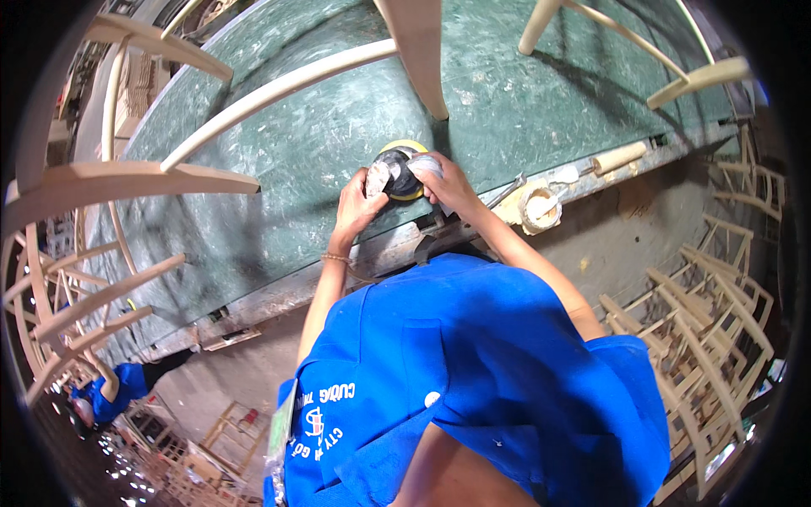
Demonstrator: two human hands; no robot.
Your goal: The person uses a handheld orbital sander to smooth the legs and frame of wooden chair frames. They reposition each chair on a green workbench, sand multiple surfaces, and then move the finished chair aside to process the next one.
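Observation:
A round black sander (pixel 394 173) with a yellow disc edge is near the front edge of the green-topped workbench (pixel 338 118). My left hand (pixel 358 204) is closed at its left side, with a whitish, worn covering over the thumb or finger area. From the right, my right hand (pixel 449 184) wraps round the other side of the sander, and a pale grey covering shows at its fingers. The underside of the disc is hidden. Just beyond the sander, a pale wooden chair leg (pixel 422 68) comes down to the bench.
Curved wooden chair frames (pixel 127 182) stand on the bench at left and far right. Along the front edge lie a small open pot (pixel 541 209) with pale paste and a wooden roller-like piece (pixel 619 158). Stacked frames (pixel 693 313) fill the right floor. A co-worker in blue (pixel 118 393) is at lower left.

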